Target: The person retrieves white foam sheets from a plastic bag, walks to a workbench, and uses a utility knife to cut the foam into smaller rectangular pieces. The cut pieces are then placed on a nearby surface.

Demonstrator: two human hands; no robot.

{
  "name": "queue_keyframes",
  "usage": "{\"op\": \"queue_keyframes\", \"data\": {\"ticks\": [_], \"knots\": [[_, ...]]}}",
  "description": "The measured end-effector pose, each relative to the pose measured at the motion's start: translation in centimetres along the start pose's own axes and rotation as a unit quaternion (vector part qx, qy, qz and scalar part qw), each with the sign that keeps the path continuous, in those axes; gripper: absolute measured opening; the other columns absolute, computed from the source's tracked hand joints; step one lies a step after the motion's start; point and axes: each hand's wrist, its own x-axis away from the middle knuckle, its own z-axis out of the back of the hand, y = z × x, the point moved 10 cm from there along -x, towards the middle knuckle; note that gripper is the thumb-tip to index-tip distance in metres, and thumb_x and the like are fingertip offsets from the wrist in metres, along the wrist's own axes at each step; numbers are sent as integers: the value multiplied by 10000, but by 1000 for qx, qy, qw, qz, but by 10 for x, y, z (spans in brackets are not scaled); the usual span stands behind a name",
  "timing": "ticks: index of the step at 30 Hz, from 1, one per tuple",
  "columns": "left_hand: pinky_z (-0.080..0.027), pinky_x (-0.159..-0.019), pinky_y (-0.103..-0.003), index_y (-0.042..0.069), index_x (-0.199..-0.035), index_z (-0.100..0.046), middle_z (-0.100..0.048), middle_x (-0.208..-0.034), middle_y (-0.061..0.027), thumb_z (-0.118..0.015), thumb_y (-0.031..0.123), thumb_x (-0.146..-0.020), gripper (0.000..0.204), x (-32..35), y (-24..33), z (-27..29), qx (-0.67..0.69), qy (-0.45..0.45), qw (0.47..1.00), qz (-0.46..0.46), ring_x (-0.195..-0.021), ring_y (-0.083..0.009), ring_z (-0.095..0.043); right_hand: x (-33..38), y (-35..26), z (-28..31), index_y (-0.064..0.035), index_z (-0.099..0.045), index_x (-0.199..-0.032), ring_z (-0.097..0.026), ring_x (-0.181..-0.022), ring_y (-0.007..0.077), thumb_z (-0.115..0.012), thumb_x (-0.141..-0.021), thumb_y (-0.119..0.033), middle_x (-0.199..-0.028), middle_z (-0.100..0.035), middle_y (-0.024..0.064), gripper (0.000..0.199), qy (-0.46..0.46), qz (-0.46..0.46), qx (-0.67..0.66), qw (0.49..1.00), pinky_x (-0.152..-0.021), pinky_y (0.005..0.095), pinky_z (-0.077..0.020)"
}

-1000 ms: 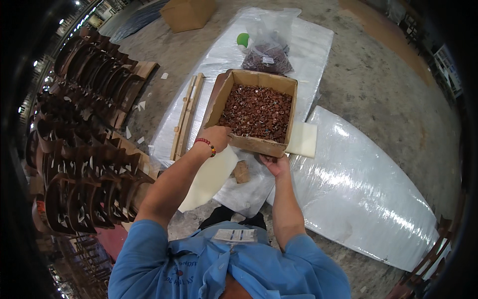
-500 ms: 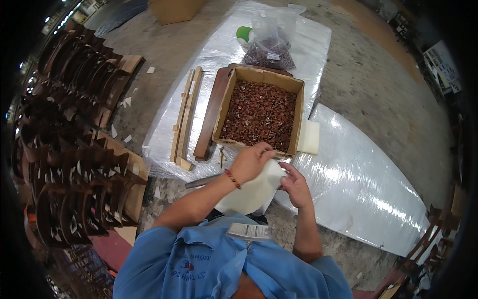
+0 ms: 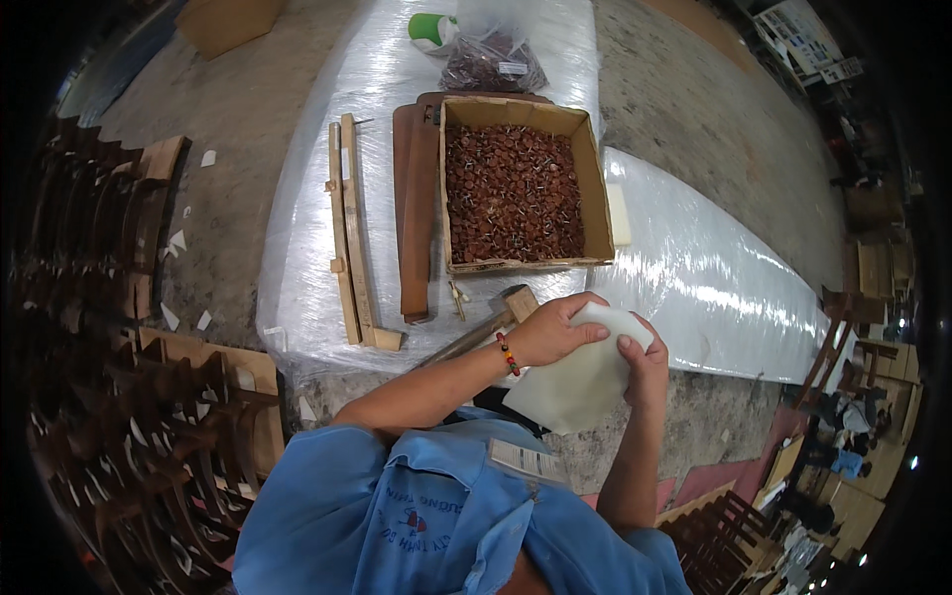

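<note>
My left hand (image 3: 555, 332), with a beaded bracelet at its wrist, pinches the upper edge of a white foam sheet (image 3: 580, 387) between thumb and fingers. At the sheet's upper right corner my right hand (image 3: 647, 362) grips it as well, thumb in front and fingers behind. The sheet hangs down toward my body. Just beyond my left hand lies a mallet with a wooden head (image 3: 520, 302), its handle partly behind my forearm. A cardboard box (image 3: 531, 266) past the hands is full of small brown round-headed pieces (image 3: 516, 193) with metal shanks.
Beside the box lie a curved brown wooden part (image 3: 416, 228) and joined wooden strips (image 3: 349, 238). Farther off are a plastic bag (image 3: 494, 69) and a green-and-white container (image 3: 432, 32). Film-wrapped surfaces (image 3: 694, 268) lie beneath and to the right. Stacked dark curved wood parts (image 3: 89, 416) stand left.
The foam sheet has moved right, and my left hand now grips its upper edge, near the right hand. The view has shifted, and the mallet head has come into sight.
</note>
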Motion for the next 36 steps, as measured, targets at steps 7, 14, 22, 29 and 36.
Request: {"op": "queue_keyframes", "data": {"ticks": [7,14,22,29,36], "knots": [[-492,-787,-280,67,-1125,-623,-654,-970,-40,-647,215,-908,264,5,10,-24,-150,-118,981,-24,-885,-122,-609,33,-12,14,4,-645,-1142,-610,-872,103,-720,-818,-69,-979,-673,63,340,-46,-51,223,972,-763,254,-502],[-489,-778,-282,57,-1052,-673,-654,-908,-67,-627,131,-888,186,2,33,-93,-202,-139,953,-178,-843,-145,-614,70,-23,60,6,-652,-1121,-607,-846,99,-689,-836,-43,-958,-669,43,292,17,44,116,992,-735,241,-500],[-483,-747,-273,29,-1049,-647,-644,-909,-32,-542,272,-983,272,5,-24,-170,-145,-180,972,50,-852,-101,-582,124,-15,124,19,-692,-933,-623,-912,151,-553,-751,112,-977,-670,72,247,60,206,89,973,-798,259,-491],[-492,-696,-242,-13,-1046,-629,-637,-892,-42,-624,290,-934,323,19,-74,-193,-60,-231,944,228,-801,-88,-584,156,-16,137,26,-686,-908,-628,-950,191,-520,-723,115,-1002,-662,94,264,94,222,201,950,-844,271,-480],[-506,-708,-316,-5,-1030,-625,-665,-895,-127,-648,206,-880,260,13,-39,-186,-240,-189,952,-1,-785,-202,-638,159,13,142,43,-616,-1162,-629,-992,220,-629,-810,-53,-1128,-634,130,365,104,103,-57,988,-854,298,-498]]}}
